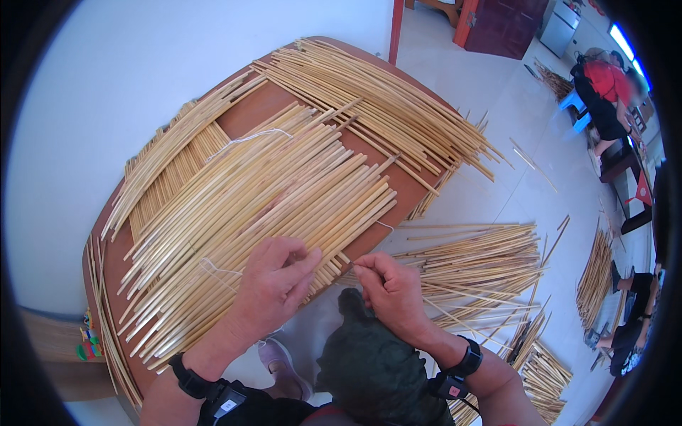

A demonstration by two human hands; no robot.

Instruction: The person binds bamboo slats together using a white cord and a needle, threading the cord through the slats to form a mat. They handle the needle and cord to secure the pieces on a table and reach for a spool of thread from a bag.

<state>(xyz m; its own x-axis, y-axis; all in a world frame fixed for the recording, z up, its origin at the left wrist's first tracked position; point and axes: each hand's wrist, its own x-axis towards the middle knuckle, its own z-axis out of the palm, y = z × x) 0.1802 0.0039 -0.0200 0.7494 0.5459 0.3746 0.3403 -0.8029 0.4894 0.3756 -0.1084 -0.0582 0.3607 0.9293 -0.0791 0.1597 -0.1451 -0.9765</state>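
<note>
A broad row of pale reed stalks [263,192], tied side by side with white string [245,138], lies across the brown table [373,153]. Over its near edge is my left hand [277,280], fingers bent and drawn together on the stalks; what they grip is hidden. Just right of it, off the table's near edge, my right hand [391,291] makes a pinch between thumb and forefinger. Whatever is in that pinch, close to the stalk ends, is too small to name. Another white string [220,270] runs over the stalks beside my left hand.
Loose stalks [383,92] are heaped along the table's far side. A finished-looking reed mat [174,167] lies under stalks at left. More bundles [483,259] spread on the floor at right. A dark green bulky thing [369,358] is before me. Another person [604,89] sits at far right.
</note>
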